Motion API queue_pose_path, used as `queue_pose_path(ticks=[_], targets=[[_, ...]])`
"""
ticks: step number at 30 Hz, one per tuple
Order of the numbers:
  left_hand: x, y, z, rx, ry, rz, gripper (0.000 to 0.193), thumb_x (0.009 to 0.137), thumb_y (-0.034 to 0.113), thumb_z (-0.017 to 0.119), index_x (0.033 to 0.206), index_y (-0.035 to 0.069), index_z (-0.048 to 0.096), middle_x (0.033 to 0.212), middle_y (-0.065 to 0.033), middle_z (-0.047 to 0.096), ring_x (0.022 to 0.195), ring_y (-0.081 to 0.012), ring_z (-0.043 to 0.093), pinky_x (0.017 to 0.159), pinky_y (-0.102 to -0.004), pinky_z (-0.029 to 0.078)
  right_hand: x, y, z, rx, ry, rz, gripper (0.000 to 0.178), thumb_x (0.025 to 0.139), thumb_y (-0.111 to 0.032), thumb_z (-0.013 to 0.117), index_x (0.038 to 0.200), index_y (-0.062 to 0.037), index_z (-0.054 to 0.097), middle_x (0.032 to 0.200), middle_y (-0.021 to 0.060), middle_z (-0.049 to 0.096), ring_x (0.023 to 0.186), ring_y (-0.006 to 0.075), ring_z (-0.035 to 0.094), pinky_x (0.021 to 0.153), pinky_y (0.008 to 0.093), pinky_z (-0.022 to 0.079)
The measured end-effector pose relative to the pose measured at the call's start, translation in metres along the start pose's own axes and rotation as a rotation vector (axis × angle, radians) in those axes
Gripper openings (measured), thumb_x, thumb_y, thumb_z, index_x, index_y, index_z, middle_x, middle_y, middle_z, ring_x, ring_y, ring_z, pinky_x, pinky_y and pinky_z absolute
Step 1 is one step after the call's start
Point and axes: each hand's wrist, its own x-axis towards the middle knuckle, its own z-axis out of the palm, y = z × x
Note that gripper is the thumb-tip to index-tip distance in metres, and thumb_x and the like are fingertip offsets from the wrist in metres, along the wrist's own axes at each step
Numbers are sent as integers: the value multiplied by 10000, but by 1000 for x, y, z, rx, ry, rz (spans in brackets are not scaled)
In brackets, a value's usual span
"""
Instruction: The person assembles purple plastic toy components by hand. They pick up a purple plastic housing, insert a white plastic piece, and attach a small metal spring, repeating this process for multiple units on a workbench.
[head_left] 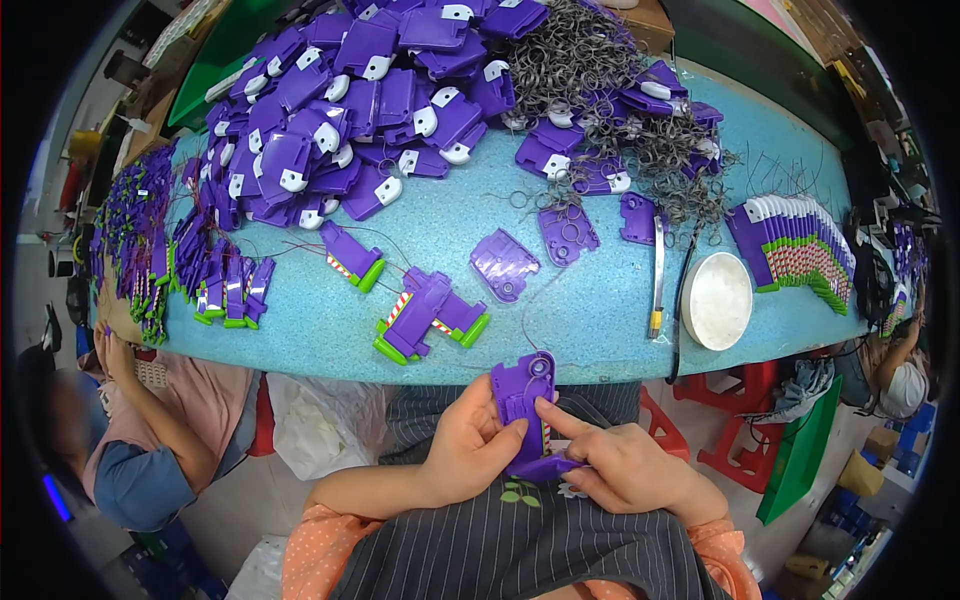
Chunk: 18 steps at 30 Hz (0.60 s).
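Purple plastic toy part (524,400), flat and glossy with rounded corners and a raised ring near its top, sits upright between both hands, held over the person's lap just below the near edge of the surface (600,300). The left hand (468,445) grips its left edge with curled fingers, thumb pressed on the face. The right hand (625,465) pinches the lower end, index finger stretched up along the part's right side, where a strip of red and white stripes shows. A thin wire (535,300) arcs from the part's top up onto the surface.

That surface is speckled turquoise, smooth and curved at its rim. On it, closest to the hands, lie assembled wing pieces (428,315), purple with green tips and striped bands. Two flat purple plates (503,264) with moulded circles rest just beyond. A slim metal tool (657,275) with a yellow end lies beside a shallow round white dish (716,300). Farther back rises a big heap of purple shells with white tabs (360,100), next to a tangled mass of grey wire springs (600,70). A neat fanned row of finished pieces (800,250) stands at the right.

Another person's sleeve (130,480) shows at the lower left.
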Motion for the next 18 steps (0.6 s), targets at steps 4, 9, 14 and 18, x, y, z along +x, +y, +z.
queue_pose_path(ticks=[4,9,14,18], targets=[[-1,1,-1,-29,-51,-51,485,886,-84,420,1339,4,273,1242,-197,503,1127,-233,540,960,-366,443,-6,11,-3,221,75,-46,271,785,-54,632,956,14,433,1256,259,487,694,285,652,567,336,515],[-3,2,4,-147,-89,-158,488,872,-105,410,1333,-17,278,1207,-146,516,1106,-205,542,966,-349,427,-27,-1,-3,741,656,185,187,829,44,571,997,34,489,891,123,579,707,123,575,588,272,483],[-1,1,8,-25,-83,-161,538,854,-105,442,1349,3,260,1178,-128,524,1078,-177,551,921,-325,450,3,11,-8,587,502,175,263,809,60,582,1069,44,546,1073,141,533,614,69,544,497,182,425],[-3,1,8,-12,-119,-169,561,842,-99,465,1352,8,256,1140,-114,534,1064,-159,554,884,-291,468,24,18,-2,613,354,285,221,822,21,600,1041,25,575,1117,141,537,528,35,533,451,177,413]])
